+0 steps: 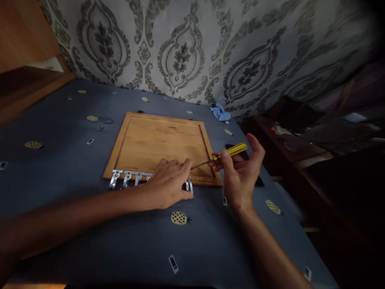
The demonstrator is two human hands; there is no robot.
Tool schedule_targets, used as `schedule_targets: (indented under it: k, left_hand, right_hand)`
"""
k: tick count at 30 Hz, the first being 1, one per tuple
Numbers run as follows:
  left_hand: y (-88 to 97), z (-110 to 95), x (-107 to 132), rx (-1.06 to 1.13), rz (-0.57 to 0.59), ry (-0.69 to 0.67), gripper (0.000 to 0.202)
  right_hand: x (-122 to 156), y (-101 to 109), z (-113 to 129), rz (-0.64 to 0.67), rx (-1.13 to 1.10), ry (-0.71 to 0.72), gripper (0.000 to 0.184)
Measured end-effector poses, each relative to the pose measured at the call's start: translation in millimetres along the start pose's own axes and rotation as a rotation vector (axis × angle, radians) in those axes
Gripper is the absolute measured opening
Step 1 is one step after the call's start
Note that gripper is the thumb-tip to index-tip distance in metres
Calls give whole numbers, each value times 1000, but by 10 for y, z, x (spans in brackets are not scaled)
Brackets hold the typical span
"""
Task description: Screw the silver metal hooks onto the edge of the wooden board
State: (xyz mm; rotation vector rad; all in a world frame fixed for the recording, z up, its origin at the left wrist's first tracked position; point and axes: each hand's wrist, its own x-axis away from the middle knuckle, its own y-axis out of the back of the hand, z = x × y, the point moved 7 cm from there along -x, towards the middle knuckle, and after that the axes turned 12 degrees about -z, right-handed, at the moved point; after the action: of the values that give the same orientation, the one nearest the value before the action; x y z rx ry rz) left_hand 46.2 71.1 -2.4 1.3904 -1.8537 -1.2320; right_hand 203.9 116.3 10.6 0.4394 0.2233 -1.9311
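A framed wooden panel (162,140) lies flat on a blue cloth-covered surface. Along its near edge runs a silver metal hook rail (127,176) with several hooks, its middle hidden by my left hand (168,182). That hand is closed over the rail and panel edge, fingers on top and thumb on the near side. In my right hand (240,176), at the panel's right, is a screwdriver (233,151) with a yellow and black handle. Its shaft slants left and down to the fingers of my left hand, where the tip cannot be made out.
A crumpled blue cloth (220,112) lies at the back right. Some black flat object (259,182) is partly behind my right hand. Small dark bits (101,129) are left of the panel. Wooden furniture (27,36) stands at the left, and a dark, cluttered shelf (279,140) at the right.
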Motion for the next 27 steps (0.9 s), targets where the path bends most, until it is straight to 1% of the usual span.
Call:
schedule_targets:
  k: [5, 9, 11, 14, 17, 20, 27]
  left_hand:
    - [-10, 6, 10, -10, -6, 8, 55]
    - [-16, 8, 21, -1, -13, 7, 58]
    - [-14, 12, 25, 5, -12, 11, 57]
    - [-1, 4, 22, 23, -21, 4, 56]
    - [-4, 5, 12, 7, -19, 2, 60]
    - [-25, 11, 6, -6, -8, 3, 64]
    - [-11, 9, 7, -28, -2, -27, 66]
  right_hand:
    - [-62, -53, -310, 72, 64, -117, 62]
    - [-79, -99, -458, 136, 153, -115, 56]
    - [-83, -113, -466, 154, 195, -80, 52]
    - [-104, -108, -414, 156, 267, 11, 44]
    - [-127, -88, -348, 153, 321, 95, 40]
    - [-128, -81, -312, 172, 365, 137, 38]
    - [-18, -206, -303, 339, 432, 216, 40]
